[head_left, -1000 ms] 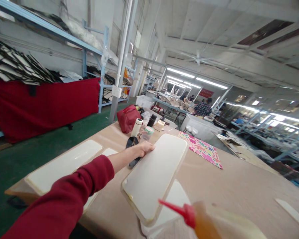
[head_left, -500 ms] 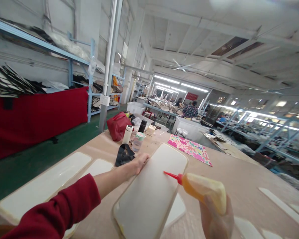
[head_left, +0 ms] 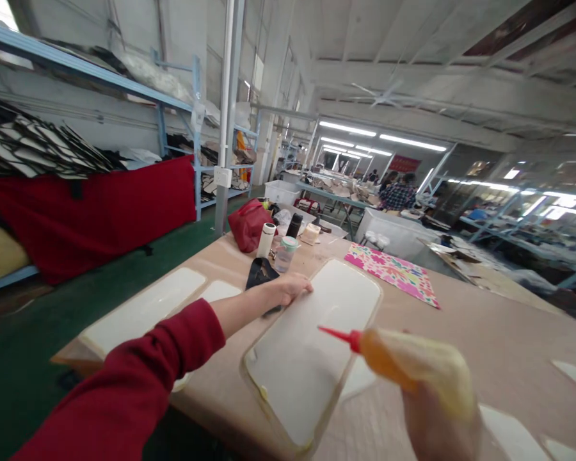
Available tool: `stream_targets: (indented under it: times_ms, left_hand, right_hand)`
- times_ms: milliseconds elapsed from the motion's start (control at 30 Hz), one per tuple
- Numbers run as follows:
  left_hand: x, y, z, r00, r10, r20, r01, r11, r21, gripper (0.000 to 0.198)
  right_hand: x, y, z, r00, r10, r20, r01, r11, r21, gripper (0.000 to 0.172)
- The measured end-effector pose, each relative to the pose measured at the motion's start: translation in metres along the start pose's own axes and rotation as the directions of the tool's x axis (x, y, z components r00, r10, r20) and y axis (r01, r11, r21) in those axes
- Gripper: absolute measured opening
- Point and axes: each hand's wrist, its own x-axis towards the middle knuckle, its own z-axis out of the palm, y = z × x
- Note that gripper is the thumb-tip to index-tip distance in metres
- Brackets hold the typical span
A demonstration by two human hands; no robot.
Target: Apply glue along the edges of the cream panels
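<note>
My right hand (head_left: 439, 416) is wrapped round a squeeze bottle (head_left: 408, 358) of amber liquid, probably glue, with a long red nozzle. The bottle lies nearly level, its tip pointing left over a white rounded panel (head_left: 312, 339); whether the tip touches the surface cannot be made out. At the panel's far left edge, my left hand (head_left: 295, 288) grips the rim with closed fingers. Yellowish residue marks the panel's near edge. Part of another white piece (head_left: 360, 378) shows beneath its right side. Behind my left wrist sits a black strap-like item (head_left: 260, 272).
More white panels (head_left: 146, 306) lie at left, and further pieces (head_left: 513, 435) at right. A white flask (head_left: 265, 240), lidded jar (head_left: 285, 255), red bag (head_left: 251, 224) and floral sheet (head_left: 393, 272) stand or lie toward the table's back. A metal post (head_left: 225, 128) rises beyond the table.
The camera view has swung, so the scene sits further right and the table's near edge now shows. Both hands keep their holds, and the bottle remains over the panel.
</note>
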Motion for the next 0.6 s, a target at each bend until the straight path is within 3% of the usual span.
stream_targets:
  times_ms: [100,167,300,400,500,600]
  left_hand:
    - [-0.006,0.0,0.007,0.997,-0.011,0.075,0.009,1.0,0.024,0.019]
    - [-0.009,0.0,0.011,0.993,0.001,0.117,-0.005,0.999,0.037,0.019]
    - [-0.006,0.003,0.008,0.999,0.019,0.038,-0.017,0.999,-0.043,0.018]
    - [-0.001,0.004,-0.005,0.996,0.051,-0.071,-0.061,0.989,-0.137,0.017]
    - [0.004,0.004,-0.021,0.979,0.098,-0.177,-0.133,0.971,-0.199,0.017]
    - [0.007,0.001,-0.034,0.949,0.125,-0.288,-0.207,0.939,-0.275,0.018]
  right_hand:
    - [0.049,-0.012,0.008,0.983,-0.155,-0.101,0.16,0.986,0.049,0.054]
    - [0.059,-0.011,0.013,0.978,-0.178,-0.104,0.185,0.981,0.061,0.055]
    - [0.022,0.006,0.008,1.0,0.007,-0.016,-0.007,1.0,0.02,0.056]
    - [-0.013,0.016,-0.007,0.978,0.186,0.092,-0.184,0.983,-0.023,0.065]
    - [-0.03,0.013,-0.019,0.997,0.027,0.075,-0.027,1.0,-0.012,0.048]
    - [-0.043,0.007,-0.021,0.986,-0.167,0.018,0.167,0.969,-0.184,0.038]
